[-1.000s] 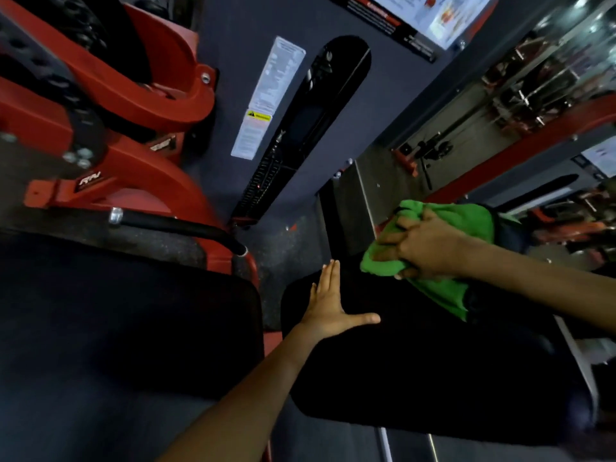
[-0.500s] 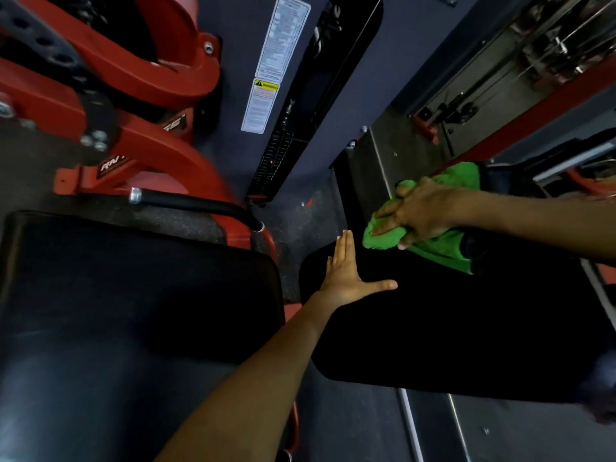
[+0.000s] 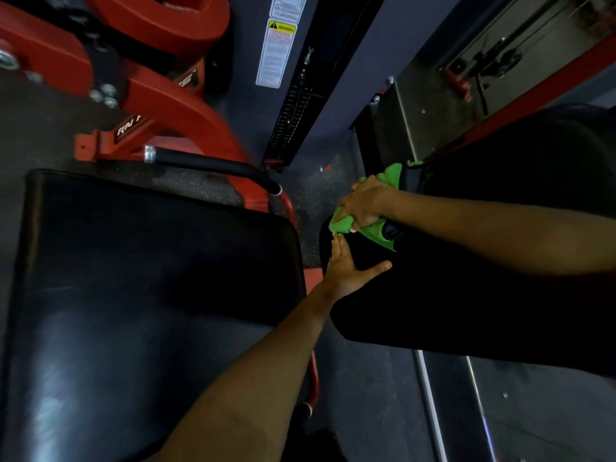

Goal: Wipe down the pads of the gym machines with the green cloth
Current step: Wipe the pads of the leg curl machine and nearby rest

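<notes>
Wiping: our right hand (image 3: 363, 203) clutches the bunched green cloth (image 3: 378, 230) against the black pad (image 3: 466, 295); just below, our left hand (image 3: 346, 271) presses flat, fingers spread. Soft, light, best gripped wadded.

I see a dark speckled rubber floor (image 3: 320, 191), a red machine frame (image 3: 173, 105) at upper left, and a grey shroud wearing a white warning label (image 3: 276, 51). Lighting is dim.
</notes>
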`<state>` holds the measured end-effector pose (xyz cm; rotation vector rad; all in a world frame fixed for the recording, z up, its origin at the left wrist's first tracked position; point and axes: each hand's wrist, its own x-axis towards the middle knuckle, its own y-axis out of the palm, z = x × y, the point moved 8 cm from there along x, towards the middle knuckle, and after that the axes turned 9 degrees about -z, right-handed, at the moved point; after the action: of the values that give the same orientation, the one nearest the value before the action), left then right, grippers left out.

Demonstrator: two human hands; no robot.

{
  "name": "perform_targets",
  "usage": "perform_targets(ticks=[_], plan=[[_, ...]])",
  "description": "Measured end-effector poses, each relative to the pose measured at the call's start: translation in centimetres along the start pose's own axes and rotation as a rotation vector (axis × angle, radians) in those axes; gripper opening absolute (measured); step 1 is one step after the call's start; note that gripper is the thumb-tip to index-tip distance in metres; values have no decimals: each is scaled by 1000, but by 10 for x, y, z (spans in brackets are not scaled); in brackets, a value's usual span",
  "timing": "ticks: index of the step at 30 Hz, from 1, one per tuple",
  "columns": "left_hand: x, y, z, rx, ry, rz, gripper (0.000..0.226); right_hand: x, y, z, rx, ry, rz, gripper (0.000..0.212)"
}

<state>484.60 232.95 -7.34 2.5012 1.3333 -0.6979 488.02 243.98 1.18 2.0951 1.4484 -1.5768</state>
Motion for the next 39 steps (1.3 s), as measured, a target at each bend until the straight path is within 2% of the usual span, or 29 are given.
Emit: perform_targets(ticks=[2,3,4,5,6,7,9,11,13,16,18,19,20,22,24,26,30,34,36,39], plan=[[-1,-2,1,-66,-20,17,124,4,-5,6,27,44,-36,61],[-2,-3,-1,-178,-52,22,118,2,-6,10,52,68,-44,59],[-2,-7,-4,-369,-111,18,106,-1,-10,11,82,88,-68,54],[-1,-14,-7,-600,-210,-10,84,-6,-17,11,119,101,-114,47],[-2,-21,-10,-823,-310,-45,58,-10,-23,11,168,111,-177,41],[-1,-33,-14,-1018,-367,-86,44,-14,-32,11,227,123,-283,39],[5,-58,-25,-1274,-361,-136,40,-25,-45,14,408,183,-505,40],[1,-80,-42,-1260,-274,-140,45,-39,-53,18,800,249,-675,39],[-4,-92,-53,-1146,-228,-128,44,-41,-58,18,1194,279,-741,35],[-19,-117,-58,-1002,-200,-160,44,-61,-54,-10,1547,499,-908,45],[-34,-137,-64,-925,-180,-156,34,-72,-40,-17,1791,610,-882,59],[-40,-145,-69,-915,-162,-144,31,-71,-32,-11,1987,585,-808,65],[-51,-156,-77,-905,-133,-149,30,-72,-33,0,2210,490,-712,66],[-73,-174,-89,-893,-103,-179,32,-77,-46,32,2562,214,-444,49],[-89,-190,-97,-832,-68,-240,34,-84,-60,51,2702,37,-309,39],[-108,-212,-99,-755,7,-349,38,-94,-80,62,2727,-62,-312,30],[-173,-261,-94,-588,129,-688,31,-118,-135,66,2521,-130,-615,31],[-240,-280,-77,-577,196,-912,19,-141,-192,94,2283,-255,-846,27],[-285,-289,-65,-497,250,-1105,21,-160,-221,121,2108,-393,-942,25],[-359,-298,-43,-269,206,-1431,31,-179,-252,174,1898,-568,-1017,28]])
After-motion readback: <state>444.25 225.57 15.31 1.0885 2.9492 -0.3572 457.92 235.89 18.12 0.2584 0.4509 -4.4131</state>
